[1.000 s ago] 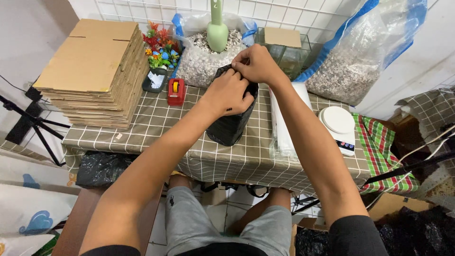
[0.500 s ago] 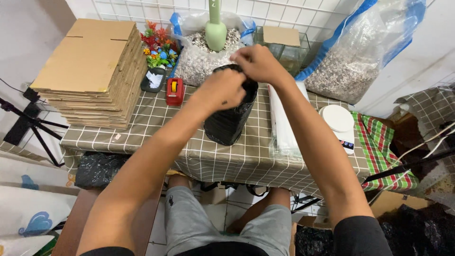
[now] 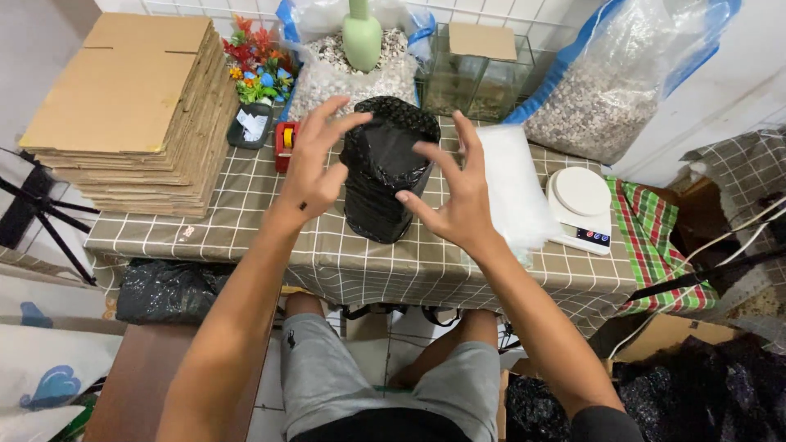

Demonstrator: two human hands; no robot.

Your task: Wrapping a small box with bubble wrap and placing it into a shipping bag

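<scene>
A tall bundle wrapped in black bubble wrap (image 3: 385,168) stands upright on the checked tablecloth (image 3: 246,237). My left hand (image 3: 315,160) hovers at its left side with fingers spread, its fingertips close to the top of the wrap. At the bundle's right, my right hand (image 3: 454,192) is also spread wide, a little apart from the wrap. Neither hand holds anything.
A stack of flat cardboard boxes (image 3: 135,98) fills the table's left. A red tape dispenser (image 3: 285,143), plastic plants (image 3: 258,61), gravel bags (image 3: 622,90), a green bottle (image 3: 362,37), a glass tank (image 3: 479,74), a clear bag stack (image 3: 512,184) and a white scale (image 3: 581,205) surround the bundle.
Both hands were pressed together on the top of the black bundle. They have let go, drawn back toward me and spread apart on either side of it.
</scene>
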